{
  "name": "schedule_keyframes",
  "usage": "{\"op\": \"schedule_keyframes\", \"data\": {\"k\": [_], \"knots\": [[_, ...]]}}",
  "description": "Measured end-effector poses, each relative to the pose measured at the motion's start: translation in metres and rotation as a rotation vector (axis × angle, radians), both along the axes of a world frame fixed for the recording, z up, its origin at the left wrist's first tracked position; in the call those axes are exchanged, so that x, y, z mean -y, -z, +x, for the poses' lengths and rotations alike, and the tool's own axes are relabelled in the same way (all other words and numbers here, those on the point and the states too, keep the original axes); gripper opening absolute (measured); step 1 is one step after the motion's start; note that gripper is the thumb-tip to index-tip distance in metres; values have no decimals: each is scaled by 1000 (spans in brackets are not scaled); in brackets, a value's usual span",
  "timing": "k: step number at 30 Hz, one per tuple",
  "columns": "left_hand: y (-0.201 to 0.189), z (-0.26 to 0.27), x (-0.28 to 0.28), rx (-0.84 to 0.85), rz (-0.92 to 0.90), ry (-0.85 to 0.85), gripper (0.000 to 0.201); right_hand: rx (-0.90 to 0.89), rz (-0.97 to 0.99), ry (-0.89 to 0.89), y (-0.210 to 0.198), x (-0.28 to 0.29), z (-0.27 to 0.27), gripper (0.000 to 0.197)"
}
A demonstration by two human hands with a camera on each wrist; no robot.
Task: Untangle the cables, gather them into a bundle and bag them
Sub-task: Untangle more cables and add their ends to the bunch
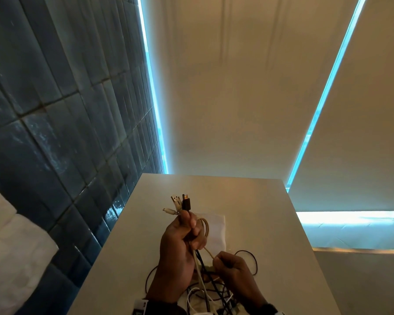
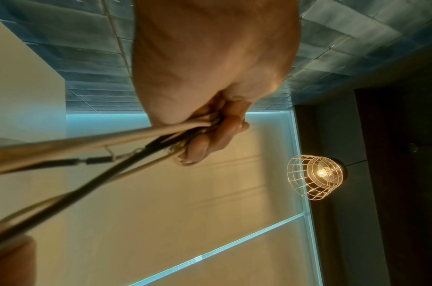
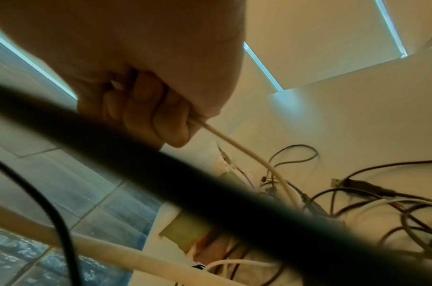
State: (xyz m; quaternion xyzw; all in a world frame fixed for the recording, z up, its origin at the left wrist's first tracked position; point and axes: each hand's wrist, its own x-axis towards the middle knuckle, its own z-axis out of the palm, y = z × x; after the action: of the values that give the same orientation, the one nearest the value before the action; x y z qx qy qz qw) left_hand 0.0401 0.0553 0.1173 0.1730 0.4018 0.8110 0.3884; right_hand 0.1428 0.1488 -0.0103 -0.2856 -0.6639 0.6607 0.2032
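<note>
Cables (image 1: 210, 289): light, limp, snag-prone; loose tangle on table (image 1: 271, 223) near edge, over white bag (image 1: 216, 226). Left hand (image 1: 180, 244) clenched round gathered plug ends, upright. Right hand (image 1: 233, 268) pinches beige cable (image 3: 237, 143). Judgement: best held near connectors, pulled gently, one strand per pass.

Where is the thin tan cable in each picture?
Head view: the tan cable runs low in the middle, from the left hand down to the right hand.
Left wrist view: it leaves the left hand's fingers toward the lower left, one of several cables there.
Right wrist view: it comes out of the right hand's fingers and slants down right.
Shared landmark: the beige window blinds with glowing blue edges.
</note>
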Motion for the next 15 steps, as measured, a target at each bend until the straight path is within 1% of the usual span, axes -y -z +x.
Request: {"op": "schedule_keyframes", "data": {"k": [3,7,9,11,13,15], "knots": [[-1,0,0,7,4,28,30,41,-20,20,17,-4,1,36],[-1,0,-1,-11,-7,38,32,191,5,69,43,-8,7,25],[-1,0,-1,-18,-13,33,32,232,-13,78,48,-10,8,28],[0,-1,-2,-20,-22,22,33,245,9,111,46,-13,7,29],[0,-1,-3,-41,-50,10,34,244,35,191,35,-16,5,28],[1,-1,-5,-70,-87,-7,35,190,44,242,17,-17,2,28]]}}
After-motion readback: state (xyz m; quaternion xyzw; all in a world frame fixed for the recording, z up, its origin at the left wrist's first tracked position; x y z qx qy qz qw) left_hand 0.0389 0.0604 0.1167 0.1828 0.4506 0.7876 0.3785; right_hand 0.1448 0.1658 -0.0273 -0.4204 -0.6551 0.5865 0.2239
